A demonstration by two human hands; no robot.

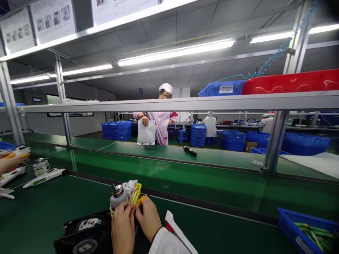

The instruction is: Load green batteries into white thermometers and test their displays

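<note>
My left hand (123, 225) and my right hand (148, 217) meet fingertip to fingertip in front of a small yellow basket (139, 189). Both are closed in a pinch, and whatever lies between the fingertips is hidden or too small to name. Something orange-yellow, like a finger cover, shows at the right index finger. A dispenser bottle (118, 197) with a metal top stands just beyond my left hand, beside white cloth (129, 185) in the basket. Left of my hands lies a black case (84, 233) with a paper label. To the right rests a white tool with a red part (180, 233).
A blue bin (299, 231) of green parts stands at right. A co-worker's hand (10, 164) is at far left, near a white tool (45, 177) and another bottle (41, 166). A black screwdriver-like tool (190, 151) lies across the green belt. A shelf (169, 105) spans overhead; a person in pink (161, 127) stands beyond.
</note>
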